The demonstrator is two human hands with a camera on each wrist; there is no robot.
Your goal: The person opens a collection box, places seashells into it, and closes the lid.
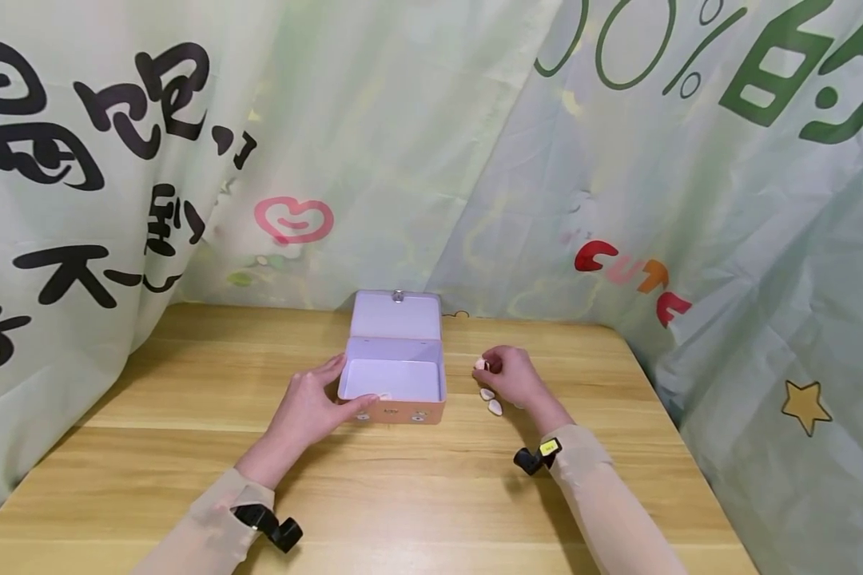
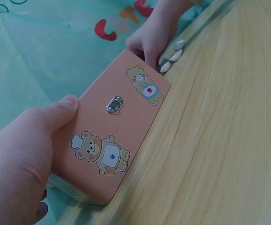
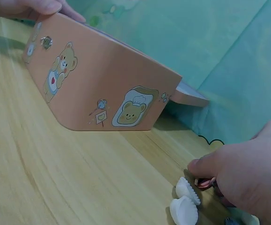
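An orange tin box (image 1: pixel 395 411) with bear pictures and a metal clasp (image 2: pixel 114 105) stands on the table, its lid (image 1: pixel 395 315) raised at the back and its inside pale lilac. My left hand (image 1: pixel 308 406) grips the box's front left corner, thumb at the front rim and fingers along the left side. To the right of the box, my right hand (image 1: pixel 516 377) pinches a small pale shell (image 1: pixel 481 364) just above the table. In the right wrist view, a dark reddish piece (image 3: pixel 204 183) shows at the fingertips, partly hidden. White shells (image 3: pixel 184 211) lie beside that hand.
The wooden table (image 1: pixel 403 511) holds the box near its back edge. A printed cloth (image 1: pixel 374 144) with lettering hangs behind and along both sides. Each wrist wears a black camera on a strap, one of them the right wrist camera (image 1: pixel 528 461).
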